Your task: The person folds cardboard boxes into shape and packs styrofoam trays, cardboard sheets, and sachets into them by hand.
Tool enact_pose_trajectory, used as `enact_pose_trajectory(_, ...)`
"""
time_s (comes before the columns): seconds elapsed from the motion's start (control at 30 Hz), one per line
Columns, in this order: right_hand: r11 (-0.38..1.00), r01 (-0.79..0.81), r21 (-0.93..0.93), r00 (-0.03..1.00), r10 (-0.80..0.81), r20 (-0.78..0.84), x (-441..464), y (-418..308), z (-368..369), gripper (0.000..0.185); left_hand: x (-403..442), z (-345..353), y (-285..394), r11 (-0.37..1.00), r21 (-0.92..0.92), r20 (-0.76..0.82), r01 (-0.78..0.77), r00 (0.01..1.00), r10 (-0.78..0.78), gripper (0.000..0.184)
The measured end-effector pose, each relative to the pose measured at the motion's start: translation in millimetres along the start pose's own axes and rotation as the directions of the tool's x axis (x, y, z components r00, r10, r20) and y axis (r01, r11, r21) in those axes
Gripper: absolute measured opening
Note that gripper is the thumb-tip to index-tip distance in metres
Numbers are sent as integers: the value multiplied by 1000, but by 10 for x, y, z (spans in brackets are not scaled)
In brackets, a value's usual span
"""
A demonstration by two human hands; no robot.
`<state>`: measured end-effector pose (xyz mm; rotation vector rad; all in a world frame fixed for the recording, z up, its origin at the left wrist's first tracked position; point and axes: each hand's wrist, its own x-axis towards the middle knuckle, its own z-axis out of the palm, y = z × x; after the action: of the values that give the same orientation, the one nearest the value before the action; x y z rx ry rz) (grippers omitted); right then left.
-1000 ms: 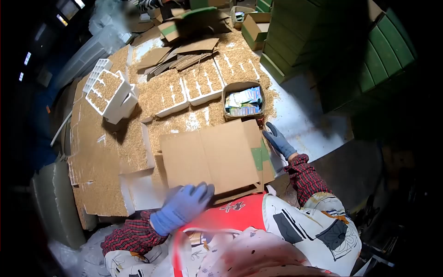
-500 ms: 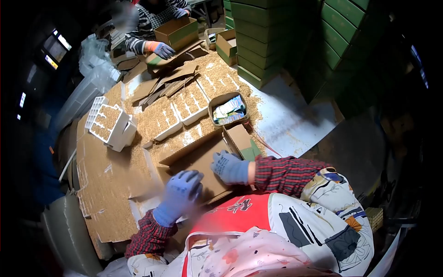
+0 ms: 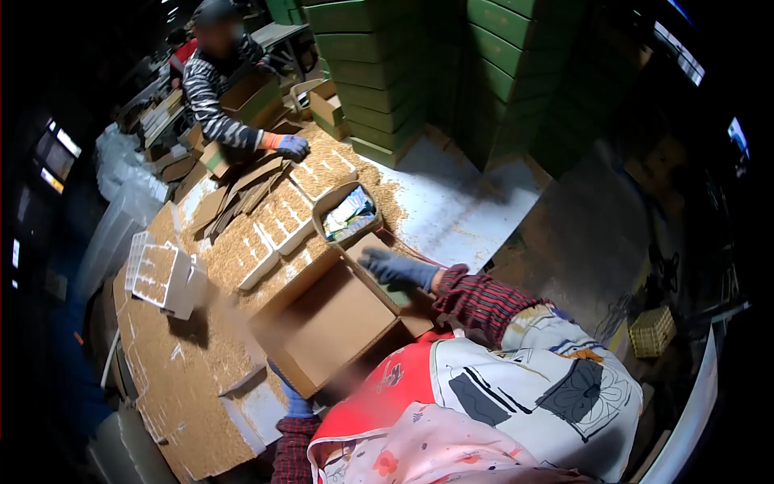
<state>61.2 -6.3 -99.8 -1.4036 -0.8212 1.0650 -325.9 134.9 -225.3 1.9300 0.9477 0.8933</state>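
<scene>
An open cardboard box (image 3: 334, 319) lies in front of me, its bare brown inside facing up. My left hand (image 3: 295, 400), in a blue-grey glove, is at the box's near left corner, its fingers mostly hidden behind the cardboard wall. My right hand (image 3: 397, 269), gloved alike, reaches over the box's right side with fingers stretched out. Beneath it is a brown and green cardboard piece (image 3: 372, 252); whether it is touched I cannot tell. Just beyond stands a small basket (image 3: 321, 211) holding colourful packets (image 3: 348, 211).
Loose grain-like brown material (image 3: 173, 395) covers much of the table, with filled white trays (image 3: 260, 270) across it. A white tray stack (image 3: 165, 282) stands left. Flattened cardboard (image 3: 242, 189) lies farther back. Green boxes (image 3: 363, 73) rise in tall stacks. A co-worker (image 3: 218, 89) stands opposite.
My left hand has moved from above the box down to its near left corner. The right hand has shifted to its right side, and the box's inside shows more fully.
</scene>
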Motion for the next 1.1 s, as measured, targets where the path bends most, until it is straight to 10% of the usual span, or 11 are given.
enact_pose_trajectory(0.1, 974, -137, -179, 991, 135, -21, 38, 257, 367, 91, 170, 218, 612, 594, -634, 248, 496, 857, -451, 52)
enact_pose_trajectory(0.13, 941, -137, -311, 990, 119, -74, -56, 65, 483, 93, 150, 207, 55, 950, -89, 175, 299, 944, -280, 53)
enact_pose_trajectory(0.2, 895, -149, -420, 987, 108, -120, -208, 31, 628, 96, 258, 154, 1331, 917, -86, 157, 389, 914, -373, 58)
enact_pose_trajectory(0.37, 998, 46, -41, 996, -49, -78, -444, -234, 327, 98, 385, 150, 1359, 797, -310, 227, 518, 854, -467, 56)
enact_pose_trajectory(0.5, 896, 83, 436, 992, -32, -122, -636, -284, -579, 57, 516, 441, 1699, 988, -141, 340, -65, 934, 110, 57)
enact_pose_trajectory(0.53, 841, 19, 540, 984, 80, -159, -779, -397, -766, 44, 508, 572, 2156, 565, -747, 388, 351, 920, -59, 54)
enact_pose_trajectory(0.77, 875, 324, 360, 732, 9, -681, -694, 347, -2187, 53, 392, 571, 1859, 948, -135, 127, 289, 954, -273, 51)
enact_pose_trajectory(0.83, 915, 97, 393, 501, 296, -813, -588, 369, -2226, 64, 335, 371, 1312, 937, 174, -17, 304, 952, -305, 66)
enact_pose_trajectory(0.9, 895, -7, 447, 608, 358, -709, -331, 1559, -3029, 71, 174, 214, 774, 658, 708, -177, 256, 967, -185, 81)
enact_pose_trajectory(1.0, 884, -85, 460, 487, 440, -754, -351, 1384, -2658, 72, -22, 134, 544, 626, 682, -189, 378, 918, -349, 95)
enact_pose_trajectory(1.1, 901, 47, 431, 615, 314, -723, -599, 1058, -1781, 54, -230, 238, 596, 637, 651, -166, 413, 896, -412, 100)
